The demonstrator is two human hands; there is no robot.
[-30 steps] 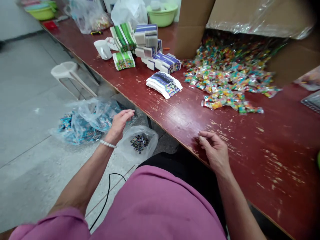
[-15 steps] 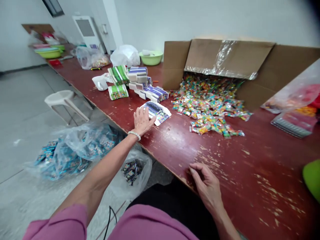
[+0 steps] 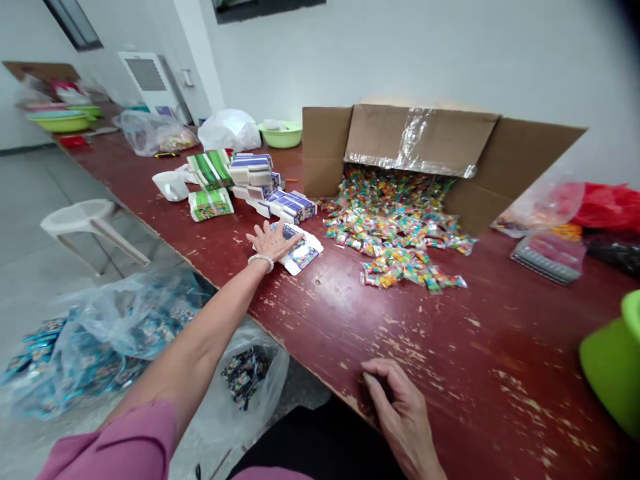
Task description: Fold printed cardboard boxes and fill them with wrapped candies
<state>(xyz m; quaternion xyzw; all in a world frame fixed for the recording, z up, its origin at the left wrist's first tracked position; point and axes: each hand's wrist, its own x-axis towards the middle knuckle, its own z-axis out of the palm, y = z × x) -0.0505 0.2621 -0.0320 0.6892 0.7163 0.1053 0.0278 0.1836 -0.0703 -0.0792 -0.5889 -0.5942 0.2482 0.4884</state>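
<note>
My left hand (image 3: 270, 244), with a beaded bracelet at the wrist, lies flat with fingers spread on a flattened printed carton (image 3: 302, 253) on the red table (image 3: 320, 320). Just beyond it are stacked purple-and-white cartons (image 3: 290, 205) and green-and-white cartons (image 3: 211, 204). My right hand (image 3: 397, 403) rests at the table's near edge, its fingers curled and thumb close to the index finger; nothing shows in it. Small wrapped candies (image 3: 395, 227) spill from a cardboard box (image 3: 420, 140) lying open on the table.
Behind the cartons stand a white bag (image 3: 230, 131) and a green basin (image 3: 281, 137). A lime green container (image 3: 613, 367) is at the right edge. On the floor at left are a white stool (image 3: 83, 220) and bags of blue packets (image 3: 110, 340) and dark packets (image 3: 247, 373).
The view has shifted, so the scene sits further left. My left hand's fingers have spread wider over the flattened carton. My right hand remains curled at the table edge.
</note>
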